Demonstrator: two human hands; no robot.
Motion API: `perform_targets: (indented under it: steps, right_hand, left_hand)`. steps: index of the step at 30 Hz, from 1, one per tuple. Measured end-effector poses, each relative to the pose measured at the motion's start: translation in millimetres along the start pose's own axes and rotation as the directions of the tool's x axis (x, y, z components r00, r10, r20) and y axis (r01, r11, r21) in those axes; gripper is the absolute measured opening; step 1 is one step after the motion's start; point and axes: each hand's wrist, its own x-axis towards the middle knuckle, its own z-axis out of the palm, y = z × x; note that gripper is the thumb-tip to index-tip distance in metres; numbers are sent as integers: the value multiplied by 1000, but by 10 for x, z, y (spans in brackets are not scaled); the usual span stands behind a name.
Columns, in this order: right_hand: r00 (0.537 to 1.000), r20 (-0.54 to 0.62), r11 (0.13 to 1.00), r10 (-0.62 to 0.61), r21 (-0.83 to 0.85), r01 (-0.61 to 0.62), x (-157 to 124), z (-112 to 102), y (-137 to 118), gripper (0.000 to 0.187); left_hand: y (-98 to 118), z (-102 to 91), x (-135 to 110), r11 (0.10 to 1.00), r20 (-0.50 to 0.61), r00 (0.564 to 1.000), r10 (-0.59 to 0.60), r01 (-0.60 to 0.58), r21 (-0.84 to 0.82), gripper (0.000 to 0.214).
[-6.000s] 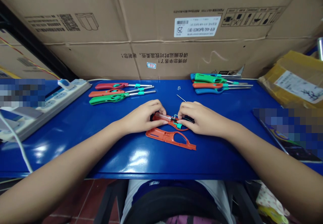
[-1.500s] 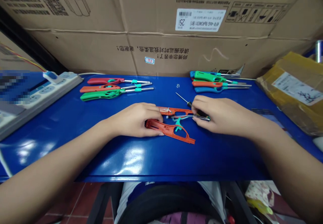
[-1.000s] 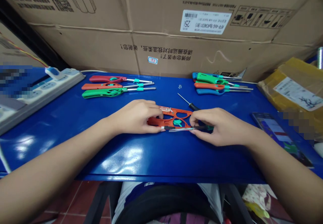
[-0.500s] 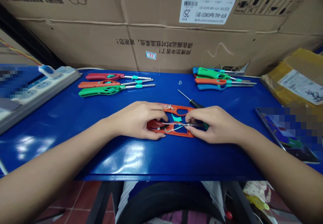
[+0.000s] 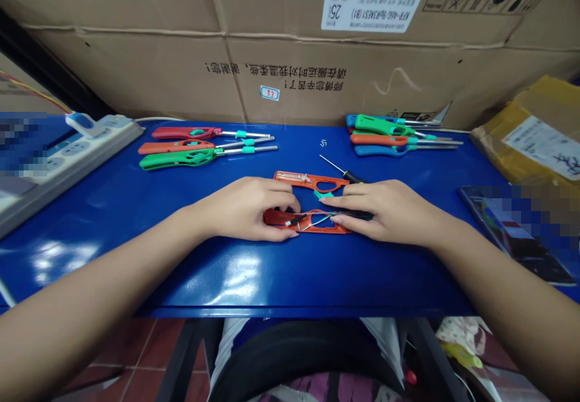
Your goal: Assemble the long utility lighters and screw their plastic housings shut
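Note:
My left hand point(image 5: 247, 210) is closed around the left end of an orange lighter half-shell point(image 5: 312, 228) lying on the table. Inside that shell are thin wires and a small black part with a white tip point(image 5: 293, 220). My right hand point(image 5: 385, 213) is at the shell's right end, its index finger stretched to a small teal trigger piece point(image 5: 322, 194). Its thumb rests by the shell's opening, apart from the index finger, and a dark rod shows in the gap between them. Just behind lies the other orange half-shell point(image 5: 312, 180), holding a clear tube.
Behind it on the blue table point(image 5: 217, 275) lie a screwdriver point(image 5: 347, 174) and two groups of gas lighters, left point(image 5: 181, 159) and right point(image 5: 380, 140). A power strip point(image 5: 86, 148) stands left; a phone point(image 5: 512, 233) and a taped parcel point(image 5: 539, 136) are right. A large carton point(image 5: 281, 45) forms the back.
My right hand has let go of the wire it pinched, and its index finger has stretched out to the teal piece. My left hand keeps its grip on the shell. The view has shifted slightly.

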Motion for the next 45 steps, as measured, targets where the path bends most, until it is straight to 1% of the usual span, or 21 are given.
perform_targets:
  steps: [3,5,7,10,12,14,19,22,24,26,30,36,42,45]
  right_hand:
    - [999,-16,998,29,-51,-30,-7,-34,22,41]
    - [999,-36,999,33,-28,-34,-22,-78,38,39]
    - [998,-48,999,40,30,-39,-41,-124,57,32]
    - [999,-1,994,35,99,-35,-61,-158,82,20]
    - [998,59,993,24,114,-31,-59,-151,85,15]
    - [995,95,992,30,119,-42,-52,-140,78,13]
    - [997,69,976,29,212,-43,-67,-188,79,9]
    - [994,110,970,10,242,-36,-98,-232,119,10]
    - [987,160,972,10,230,-47,-111,-241,146,12]
    - [983,184,974,19,216,-60,-114,-239,163,12]
    - [987,160,971,-5,235,-33,-98,-232,159,13]
    - [993,101,972,-67,230,42,-69,-192,121,22]
    - [994,101,983,-49,181,30,-59,-178,103,24]
    - [994,97,982,-58,185,40,-61,-180,116,24]
  left_hand:
    - [10,-11,5,1000,19,1000,-12,12,0,25]
    - [17,-19,9,1000,27,999,-19,19,6,25]
    - [24,-23,10,1000,21,1000,-21,20,11,25]
    - [30,-21,9,1000,8,1000,-22,22,7,25]
    - [30,-19,8,1000,4,1000,-22,22,5,25]
    - [26,-19,7,1000,6,1000,-21,21,8,24]
    - [5,-27,7,999,5,999,-33,33,27,26]
    - [-13,-32,4,999,-6,999,-32,32,32,26]
    - [-27,-33,1,999,-9,1000,-27,27,39,26]
    - [-39,-32,-2,999,-12,1000,-20,21,48,27]
    - [-51,-30,-5,999,-21,1000,-16,17,43,27]
    - [-41,-25,0,999,-12,1000,-24,25,49,28]
    - [-23,-39,8,999,5,1000,-20,20,51,28]
    - [-23,-39,9,998,9,1000,-15,14,61,29]
